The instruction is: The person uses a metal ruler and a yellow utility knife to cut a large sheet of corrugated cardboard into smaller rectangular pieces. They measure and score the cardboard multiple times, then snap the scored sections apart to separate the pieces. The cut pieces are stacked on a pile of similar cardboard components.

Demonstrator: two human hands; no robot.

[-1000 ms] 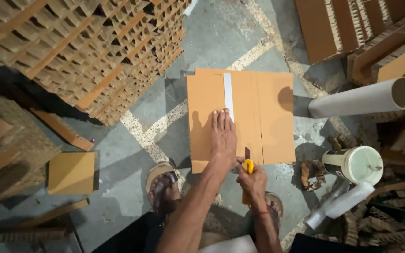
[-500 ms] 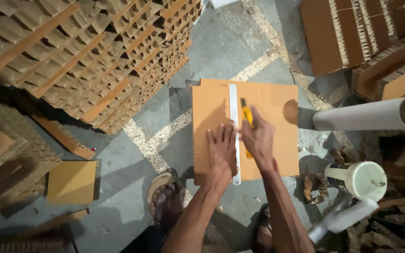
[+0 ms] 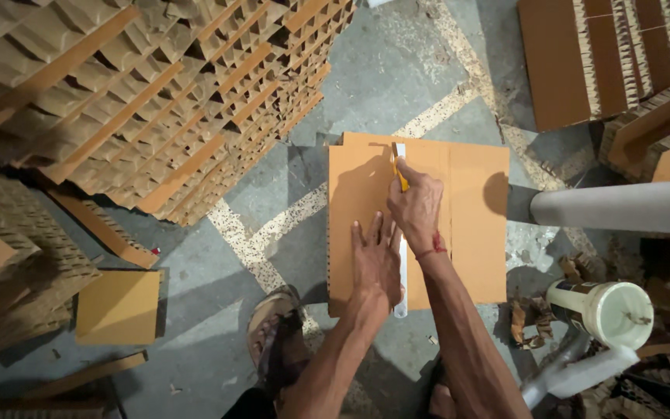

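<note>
Both hands work on a cardboard sheet [image 3: 366, 225] lying flat on the floor [image 3: 397, 77]. Left hand [image 3: 376, 264] is spread open, palm down, pressing beside a white ruler [image 3: 402, 291] so the straightedge and sheet cannot slide. Right hand [image 3: 416, 206] is closed around a yellow knife [image 3: 401, 178], its tip at the ruler's far end against the edge; the blade itself is too small to make out. Stacked cardboard [image 3: 157, 101] stands at the left.

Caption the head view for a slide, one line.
Left hand pins a ruler on a cardboard sheet; right hand holds a yellow knife at its far end.
</note>
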